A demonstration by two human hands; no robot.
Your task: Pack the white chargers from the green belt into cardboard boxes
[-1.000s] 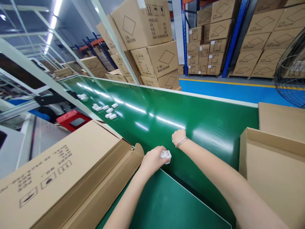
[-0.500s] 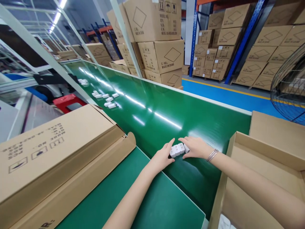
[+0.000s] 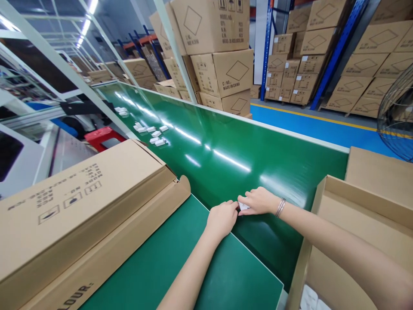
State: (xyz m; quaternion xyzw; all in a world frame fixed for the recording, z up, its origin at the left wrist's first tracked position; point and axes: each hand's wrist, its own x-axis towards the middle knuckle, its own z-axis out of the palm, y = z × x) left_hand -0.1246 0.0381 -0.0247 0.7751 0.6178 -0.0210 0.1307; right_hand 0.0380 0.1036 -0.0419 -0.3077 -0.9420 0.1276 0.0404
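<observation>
Over the near part of the green conveyor belt, my hands meet at a row of small white blocks [image 3: 243, 206], mostly hidden by my fingers. My left hand [image 3: 222, 218] is closed at the row's left end, back of the hand up, its fingertips touching or nearly touching my right fingers. Gripping the row from the right is my right hand [image 3: 262, 201], with thumb and fingers closed round it and a metal bracelet on its wrist. More white blocks [image 3: 158, 137] lie scattered farther up the belt.
An open carton [image 3: 322, 196] stands at the right, with white pieces [image 3: 309, 298] inside near the bottom edge. A large carton [image 3: 84, 189] lies on the left. Beyond the green belt [image 3: 222, 142] are stacked boxes [image 3: 232, 71] and a fan [image 3: 396, 112].
My hands have drawn closer together and my fingers have closed over the row of white blocks, covering most of it. The view has shifted slightly, moving the surroundings right.
</observation>
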